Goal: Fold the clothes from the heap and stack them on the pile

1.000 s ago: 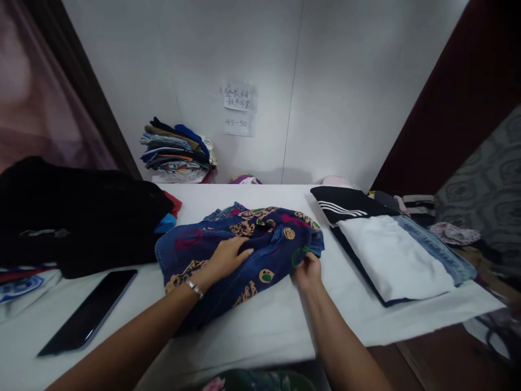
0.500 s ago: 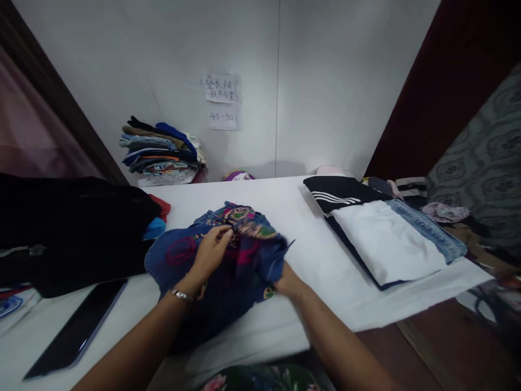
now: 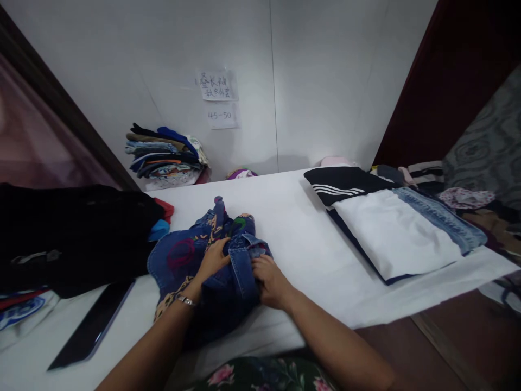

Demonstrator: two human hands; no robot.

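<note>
A blue denim jacket (image 3: 166, 255) with colourful patterned patches lies bunched on the white table in front of me. My left hand (image 3: 214, 260) is closed on the cloth near its middle, thumb against a folded edge. At its right side my right hand (image 3: 271, 282) grips a denim edge, fingers curled into the fabric. A stitched denim band, perhaps a cuff or waistband, stands up between the two hands. My left forearm hides part of the jacket's near side.
Folded clothes (image 3: 399, 233) in white, black and light denim lie on the right of the table (image 3: 293, 228). Black garments (image 3: 81, 233) and a dark flat slab (image 3: 93, 326) are on the left. A clothes stack (image 3: 163, 155) stands by the wall, under paper signs (image 3: 220, 100).
The jacket's right part has been folded in toward the middle. My right hand has moved left and up, closer to my left hand. The view has shifted slightly.
</note>
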